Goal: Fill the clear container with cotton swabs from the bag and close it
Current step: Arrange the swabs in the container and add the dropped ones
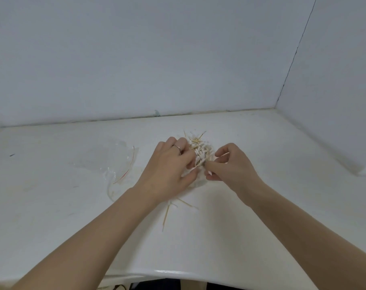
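Both hands are gathering cotton swabs [199, 149] heaped mid-counter: left hand [169, 170] and right hand [230, 166] are pinching swabs with curled fingers. The bag [113, 162] is lying emptied toward the left edge. The container, seemingly beneath the heap, is awaiting filling and closing.

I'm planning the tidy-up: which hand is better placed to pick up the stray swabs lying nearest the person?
Probably the left hand: the stray wooden-stick cotton swabs lie just below its wrist, while the right hand sits farther right.
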